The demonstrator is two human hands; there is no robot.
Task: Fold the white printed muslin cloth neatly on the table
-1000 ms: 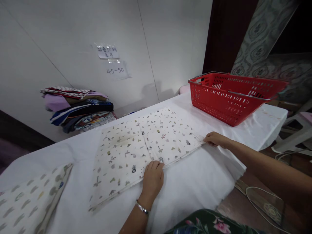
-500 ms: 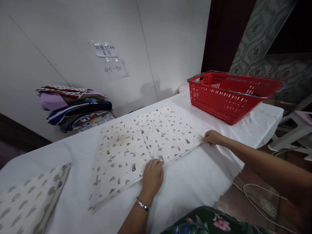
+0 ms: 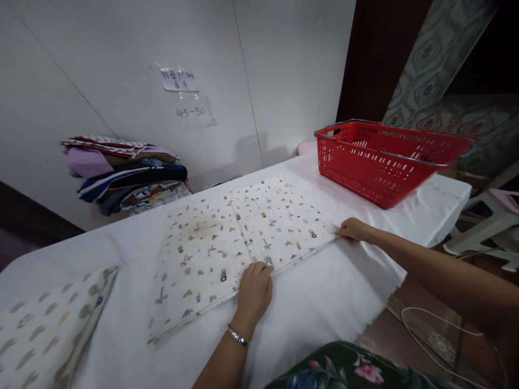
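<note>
A folded white cloth (image 3: 214, 246) printed with small grey and olive motifs lies flat, a crease running across its middle. My left hand (image 3: 255, 286), a silver bracelet at its wrist, is closed on the near edge beside that crease; the thumb is hidden. At the cloth's right near corner my right hand (image 3: 352, 229) pinches the fabric between its fingers. Another folded cloth (image 3: 44, 329), white with grey-green brush-like marks, rests to the left, apart from both hands.
The white-covered table (image 3: 308, 308) carries a red plastic basket (image 3: 360, 170) at its far right. Beyond the back left edge stands a pile of folded fabrics (image 3: 130, 175). A white stool (image 3: 482, 227) and a pale cable (image 3: 430, 340) are at the right.
Both hands keep their hold on the printed cloth in nearly the same places. Only a slight shift of the whole view shows.
</note>
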